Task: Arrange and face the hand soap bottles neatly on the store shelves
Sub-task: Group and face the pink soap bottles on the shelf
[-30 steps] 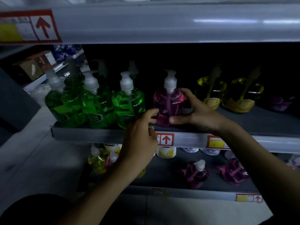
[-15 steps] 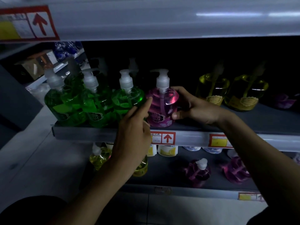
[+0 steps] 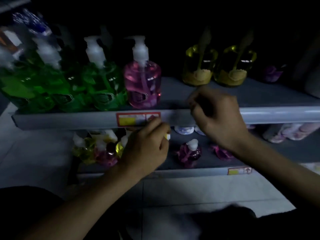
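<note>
Pink soap bottle (image 3: pixel 142 84): upright at the front of the upper shelf (image 3: pixel 259 115), white pump on top, label side out. No hand is on it.

Head view, dim and motion-blurred:
- Left hand (image 3: pixel 147 149): fingers (image 3: pixel 161 129) loosely curled, holding nothing. The knuckles overlap the lower right corner of the red-framed price label (image 3: pixel 135 119) on the shelf lip. The pink bottle is straight above these fingers, past the lip, well apart.
- Right hand (image 3: pixel 218 118): fingers (image 3: pixel 194 104) curled loosely in front of the shelf lip, very blurred, no object in them. The pink bottle is up and to the left of these fingertips, with bare shelf between.
- Green soap bottles (image 3: pixel 103 87): a tight group just left of the pink one, the nearest touching or almost touching it. They are further left of both sets of fingers.
- Two yellow bottles (image 3: pixel 199 66) stand side by side, set back on the same shelf, above and behind the right fingers.
- Lower shelf (image 3: pixel 207 172): a purple bottle (image 3: pixel 189 153) sits between the two wrists, below both sets of fingers. A yellow and pink cluster (image 3: pixel 83 149) is left of the left hand. White tubs (image 3: pixel 183 130) show in the gap between the two hands, just right of the left fingers.
</note>
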`<control>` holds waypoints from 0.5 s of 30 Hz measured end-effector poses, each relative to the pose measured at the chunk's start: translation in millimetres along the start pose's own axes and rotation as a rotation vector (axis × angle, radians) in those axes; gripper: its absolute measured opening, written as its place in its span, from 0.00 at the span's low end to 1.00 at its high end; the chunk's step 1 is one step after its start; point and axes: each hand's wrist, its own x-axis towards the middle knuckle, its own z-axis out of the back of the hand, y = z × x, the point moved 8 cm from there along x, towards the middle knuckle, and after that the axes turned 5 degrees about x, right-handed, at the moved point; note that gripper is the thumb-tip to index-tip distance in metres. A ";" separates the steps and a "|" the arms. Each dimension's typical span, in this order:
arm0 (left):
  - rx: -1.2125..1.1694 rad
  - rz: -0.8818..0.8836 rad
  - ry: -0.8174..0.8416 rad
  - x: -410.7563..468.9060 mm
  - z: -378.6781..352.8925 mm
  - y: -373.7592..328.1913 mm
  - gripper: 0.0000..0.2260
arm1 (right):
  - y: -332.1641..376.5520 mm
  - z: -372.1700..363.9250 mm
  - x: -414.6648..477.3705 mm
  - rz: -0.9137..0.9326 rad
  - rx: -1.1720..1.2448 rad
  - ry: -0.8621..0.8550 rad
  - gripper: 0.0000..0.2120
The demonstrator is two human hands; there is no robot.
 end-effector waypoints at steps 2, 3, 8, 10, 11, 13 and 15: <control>0.010 0.051 0.335 -19.2 -72.2 6.7 0.06 | -18.8 -23.5 -44.3 -0.118 -0.137 0.222 0.09; 0.014 0.092 0.473 -29.5 -104.2 13.7 0.07 | -35.8 -40.9 -65.1 -0.193 -0.225 0.369 0.09; -0.211 0.364 0.777 -43.8 -189.3 30.7 0.19 | -139.6 -83.5 -115.3 -0.595 -0.397 0.650 0.21; -0.332 0.413 0.795 -34.7 -207.5 21.4 0.16 | -162.0 -91.3 -108.0 -0.612 -0.357 0.627 0.32; -0.333 0.434 0.801 -31.3 -218.3 19.5 0.14 | -167.8 -97.4 -102.3 -0.583 -0.346 0.636 0.35; -0.302 0.524 0.788 -30.0 -245.7 28.4 0.19 | -175.0 -110.7 -96.6 -0.521 -0.356 0.680 0.34; -0.236 0.548 0.779 -27.2 -256.4 32.0 0.25 | -177.6 -118.6 -96.4 -0.461 -0.407 0.687 0.30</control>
